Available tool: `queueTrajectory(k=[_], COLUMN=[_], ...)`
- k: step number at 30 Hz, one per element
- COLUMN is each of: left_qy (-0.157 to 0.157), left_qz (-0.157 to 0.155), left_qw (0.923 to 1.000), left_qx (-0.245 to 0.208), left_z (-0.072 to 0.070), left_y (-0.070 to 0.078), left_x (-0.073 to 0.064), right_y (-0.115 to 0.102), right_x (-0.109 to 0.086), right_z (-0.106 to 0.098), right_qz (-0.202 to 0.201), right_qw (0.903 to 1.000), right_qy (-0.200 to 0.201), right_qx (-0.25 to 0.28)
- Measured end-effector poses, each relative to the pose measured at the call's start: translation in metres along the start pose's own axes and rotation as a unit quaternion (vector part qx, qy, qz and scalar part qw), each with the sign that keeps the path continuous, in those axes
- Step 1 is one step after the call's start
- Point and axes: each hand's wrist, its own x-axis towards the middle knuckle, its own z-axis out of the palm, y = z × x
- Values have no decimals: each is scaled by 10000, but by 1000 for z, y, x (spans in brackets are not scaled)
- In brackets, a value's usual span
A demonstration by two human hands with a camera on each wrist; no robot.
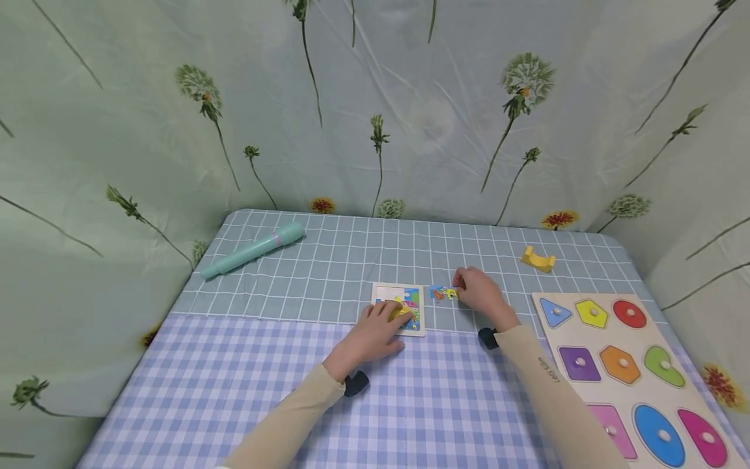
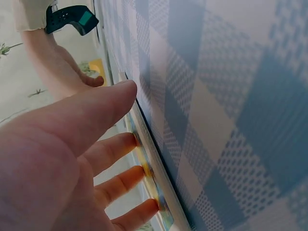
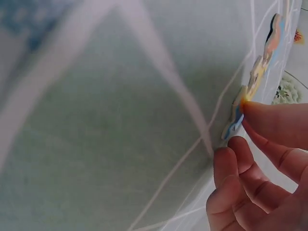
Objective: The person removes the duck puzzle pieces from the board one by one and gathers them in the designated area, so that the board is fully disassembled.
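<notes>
A small wooden jigsaw puzzle tray [image 1: 422, 312] lies partly filled, with an unfilled area at its upper left. My left hand [image 1: 370, 333] rests over it, fingertips [image 2: 153, 206] touching the pieces along the near edge, thumb held apart. Just right of the tray, several loose puzzle pieces [image 1: 437, 293] in blue, orange and yellow lie side by side on the cloth. My right hand [image 1: 482, 296] is at the right end of that row. In the right wrist view, its thumb and forefinger pinch a blue and yellow puzzle piece [image 3: 237, 110], the other fingers curled below.
On the right lies a large wooden shape board [image 1: 592, 344] with coloured knobbed shapes. A yellow arched block [image 1: 538, 259] sits behind it. A teal stick-like object [image 1: 253, 251] lies at the back left. Flowered curtains [image 1: 351, 117] rise behind the table's far edge.
</notes>
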Motion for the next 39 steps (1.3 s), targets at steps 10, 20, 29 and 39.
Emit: queueTrajectory(k=[10,20,29,39], left_qy=[-25,-25,21,97], left_qz=[15,-4,-26,-6], left_qw=[10000,10000,10000,9999], left_qx=[-10,-12,79,79], left_z=[1,-1,1,0], left_y=[2,3,2,3], left_x=[-1,0,0,-1], right_y=[-23,-52,-57,-58], right_x=[6,13,13,16], right_z=[12,22,24,25], right_qz=[-952,-1564,-1512,-1422], right_qw=[9822,9764,9786,9764], right_qy=[-111,-782,-857,-643], right_qx=[1615,1265,1099,1492])
